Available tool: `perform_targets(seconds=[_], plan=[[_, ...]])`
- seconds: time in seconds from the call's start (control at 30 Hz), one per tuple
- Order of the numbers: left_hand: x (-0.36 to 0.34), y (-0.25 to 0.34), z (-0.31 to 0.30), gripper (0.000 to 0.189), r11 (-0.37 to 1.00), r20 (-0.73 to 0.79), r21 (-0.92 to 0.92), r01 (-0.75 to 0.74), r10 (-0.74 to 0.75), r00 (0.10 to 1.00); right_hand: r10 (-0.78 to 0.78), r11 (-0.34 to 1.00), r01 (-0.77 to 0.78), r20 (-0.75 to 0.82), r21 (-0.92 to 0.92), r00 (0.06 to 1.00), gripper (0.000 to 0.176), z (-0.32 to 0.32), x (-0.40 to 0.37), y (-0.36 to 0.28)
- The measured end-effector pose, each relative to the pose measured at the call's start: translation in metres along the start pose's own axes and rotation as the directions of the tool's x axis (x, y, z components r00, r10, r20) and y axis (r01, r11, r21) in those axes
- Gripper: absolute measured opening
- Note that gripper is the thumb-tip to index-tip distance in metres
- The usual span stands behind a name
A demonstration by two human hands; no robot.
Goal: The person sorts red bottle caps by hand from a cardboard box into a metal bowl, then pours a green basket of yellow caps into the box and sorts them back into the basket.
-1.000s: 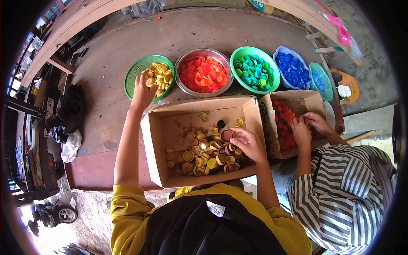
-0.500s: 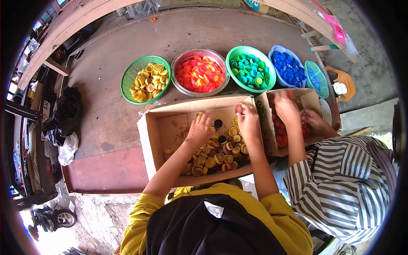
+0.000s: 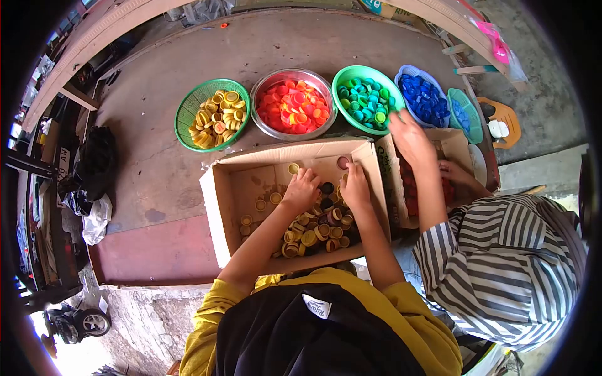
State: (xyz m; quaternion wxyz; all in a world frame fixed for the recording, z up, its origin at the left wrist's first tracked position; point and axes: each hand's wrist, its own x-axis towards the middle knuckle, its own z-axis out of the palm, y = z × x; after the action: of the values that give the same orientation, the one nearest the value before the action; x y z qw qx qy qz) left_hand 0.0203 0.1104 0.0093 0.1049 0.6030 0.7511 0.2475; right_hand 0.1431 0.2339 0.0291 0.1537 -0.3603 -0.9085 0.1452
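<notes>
Both my hands are inside a cardboard box (image 3: pixel 219 219) that holds a pile of yellow bottle caps (image 3: pixel 308 238). My left hand (image 3: pixel 303 189) rests low, its fingers spread and bent, just below a lone yellow cap (image 3: pixel 293 168). To its right, my right hand (image 3: pixel 355 188) reaches over the caps with thumb and fingers apart; a yellow cap lies by its fingertips. Past those fingertips, a brown-red cap (image 3: pixel 343 162) lies near the box's far wall. Black caps (image 3: pixel 327 188) sit between my hands. Some caps under my hands are hidden.
Behind the box stand a green basket (image 3: pixel 182 123) of yellow caps, a bowl (image 3: pixel 258 123) of red caps, a basin (image 3: pixel 340 74) of green caps and a basket (image 3: pixel 401 76) of blue caps. A co-worker in a striped shirt (image 3: pixel 508 269) reaches over a smaller box (image 3: pixel 392 182).
My right hand has let go of the brown-red cap and moved slightly back toward the pile. My left hand has moved slightly right. The co-worker's hand has moved up and left toward the green caps.
</notes>
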Motion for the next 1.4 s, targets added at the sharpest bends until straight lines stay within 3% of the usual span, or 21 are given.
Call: perform_targets(seconds=[0.1,0.17,0.27,0.33,0.37,0.4,0.47,0.5,0.6,0.63,0.73,0.8,0.87,0.93,1.0,1.13,1.17,1.27,1.3,1.33,1.4], plan=[[-0.009,0.001,-0.003,0.027,0.998,-0.017,-0.061,0.011,-0.012,1.000,-0.156,0.988,0.155,-0.022,-0.022,0.988,0.029,-0.010,-0.010,-0.001],[-0.017,0.005,-0.015,0.026,0.988,-0.056,-0.131,0.082,-0.090,0.994,-0.169,0.974,0.131,0.204,0.184,0.964,0.020,-0.030,-0.015,-0.008],[-0.037,-0.005,-0.038,0.027,0.926,0.079,-0.346,0.151,-0.132,0.988,-0.227,0.918,0.060,0.395,0.392,0.890,0.013,-0.058,-0.023,-0.027],[-0.057,0.005,-0.066,0.032,0.927,0.191,-0.287,0.242,-0.192,0.962,-0.282,0.879,0.042,0.447,0.474,0.849,0.016,-0.060,-0.029,-0.037],[-0.066,0.015,-0.079,0.034,0.936,0.211,-0.216,0.279,-0.234,0.949,-0.379,0.857,0.186,0.345,0.480,0.859,0.020,-0.052,-0.034,-0.042],[-0.074,0.020,-0.085,0.036,0.940,0.227,-0.141,0.312,-0.276,0.934,-0.349,0.898,0.151,0.459,0.413,0.817,0.023,-0.054,-0.034,-0.055],[-0.082,0.022,-0.076,0.039,0.925,0.338,-0.127,0.357,-0.298,0.893,-0.486,0.870,0.394,0.383,0.297,0.785,0.027,-0.030,-0.038,-0.061],[-0.085,0.021,-0.071,0.041,0.918,0.388,-0.116,0.380,-0.310,0.868,-0.444,0.896,0.376,0.475,0.237,0.759,0.030,-0.017,-0.038,-0.062],[-0.088,0.015,-0.072,0.042,0.945,0.376,-0.061,0.322,-0.277,0.884,-0.456,0.882,0.446,0.526,0.156,0.718,0.024,-0.005,-0.036,-0.067],[-0.089,0.015,-0.077,0.037,0.943,0.299,-0.101,0.317,-0.275,0.914,-0.474,0.877,0.436,0.509,0.201,0.718,0.021,-0.006,-0.035,-0.067],[-0.075,-0.008,-0.106,0.029,0.979,0.000,-0.200,0.045,-0.046,0.999,-0.503,0.864,0.404,0.469,0.301,0.726,0.014,-0.008,-0.032,-0.062],[-0.050,-0.031,-0.146,0.026,0.911,-0.031,-0.357,0.209,-0.235,0.972,-0.505,0.861,0.393,0.445,0.322,0.740,0.010,-0.006,-0.031,-0.057],[-0.032,-0.075,-0.166,0.024,0.882,-0.216,-0.325,0.342,-0.422,0.881,-0.420,0.904,0.289,0.539,0.314,0.730,0.009,-0.010,-0.030,-0.059],[-0.014,-0.113,-0.181,0.023,0.946,-0.395,-0.167,0.278,-0.322,0.860,-0.378,0.913,0.197,0.557,0.357,0.739,0.009,-0.010,-0.030,-0.058],[-0.002,-0.129,-0.191,0.023,0.876,-0.394,-0.384,0.293,-0.442,0.805,-0.376,0.880,0.131,0.501,0.457,0.779,0.009,-0.010,-0.032,-0.052],[-0.007,-0.165,-0.179,0.045,0.861,-0.415,0.068,0.504,-0.435,0.799,-0.372,0.829,0.027,0.515,0.558,0.773,0.010,-0.036,-0.027,-0.059],[-0.011,-0.165,-0.172,0.058,0.835,-0.389,0.040,0.549,-0.494,0.778,-0.392,0.799,0.005,0.515,0.601,0.762,0.011,-0.036,-0.026,-0.056],[-0.015,-0.111,-0.181,0.059,0.960,-0.458,-0.154,0.233,-0.278,0.844,-0.355,0.677,-0.071,0.410,0.732,0.840,0.011,-0.061,-0.009,-0.087],[-0.021,-0.082,-0.180,0.057,0.918,-0.356,-0.352,0.184,-0.314,0.880,-0.345,0.648,-0.033,0.332,0.761,0.878,0.011,-0.064,-0.001,-0.094],[-0.028,-0.047,-0.185,0.049,0.818,-0.144,-0.554,0.156,-0.279,0.949,-0.309,0.531,-0.088,0.290,0.843,0.906,0.013,-0.059,0.002,-0.100],[-0.035,-0.002,-0.185,0.043,0.596,-0.005,-0.802,0.034,-0.063,0.998,-0.209,0.227,-0.288,0.336,0.930,0.919,0.016,-0.066,0.013,-0.123]])
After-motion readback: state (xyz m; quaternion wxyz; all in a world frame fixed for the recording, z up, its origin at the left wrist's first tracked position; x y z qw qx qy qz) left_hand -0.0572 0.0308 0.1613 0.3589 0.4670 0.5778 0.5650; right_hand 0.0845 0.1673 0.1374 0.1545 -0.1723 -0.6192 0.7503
